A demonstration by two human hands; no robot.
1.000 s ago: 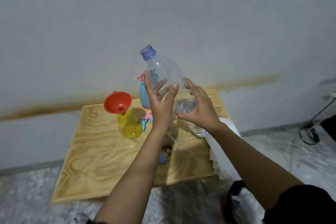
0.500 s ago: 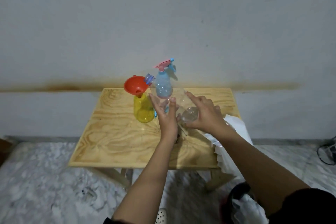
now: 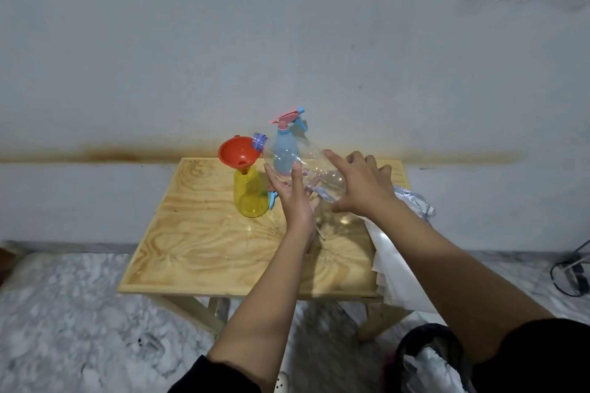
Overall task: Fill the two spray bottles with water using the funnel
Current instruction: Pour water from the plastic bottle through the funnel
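Observation:
A clear water bottle (image 3: 314, 169) with a blue neck is tipped leftward, its mouth (image 3: 258, 141) right at the rim of the red funnel (image 3: 235, 152). The funnel sits in the neck of the yellow spray bottle (image 3: 249, 196), which has no spray head on. My left hand (image 3: 292, 198) supports the clear bottle from below and my right hand (image 3: 360, 183) grips its base. Behind stands the blue spray bottle (image 3: 285, 155) with its pink and blue trigger head on. A loose trigger head (image 3: 273, 198) lies by the yellow bottle.
Everything stands on a small wooden table (image 3: 207, 249) against a grey wall. White cloth or paper (image 3: 396, 262) hangs over the table's right edge. A dark bag (image 3: 427, 357) sits on the marble floor at lower right, a cable (image 3: 571, 274) at far right.
The clear bottle has gone from nearly upright to tipped left, its mouth now at the funnel. My head pulled back, so more of the table and floor shows.

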